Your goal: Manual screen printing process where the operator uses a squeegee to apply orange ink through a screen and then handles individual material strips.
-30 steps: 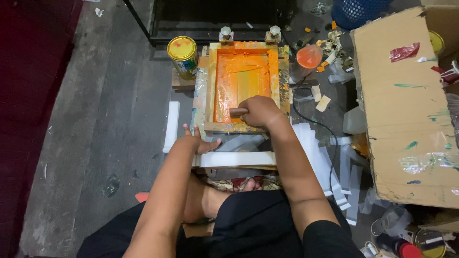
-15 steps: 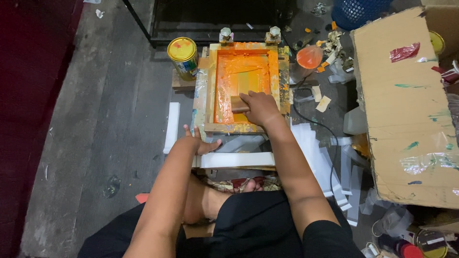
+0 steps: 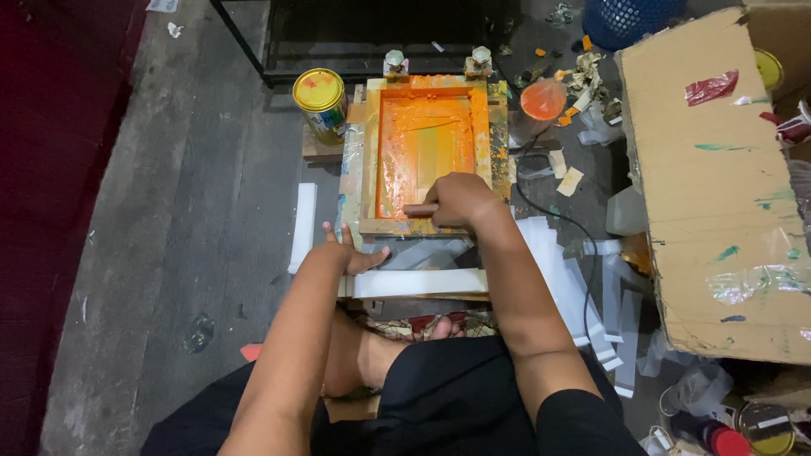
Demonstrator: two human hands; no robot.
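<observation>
Fingers (image 3: pixel 449 196) of the right hand (image 3: pixel 460 201) are curled tight round a wooden squeegee handle (image 3: pixel 420 209) at the near end of the printing screen frame (image 3: pixel 427 152); the left hand (image 3: pixel 348 252) lies flat, spread, at its near left corner.

Step, as judged: ink stroke on the mesh. Next move needs even pressure.

Cardboard box (image 3: pixel 718 169), right: contents hidden. Frame well: orange ink. Tin (image 3: pixel 320 100), far left: lidded. Cup (image 3: pixel 542 100): orange ink.

Bare forearms, black short sleeves, black shorts, bare feet
</observation>
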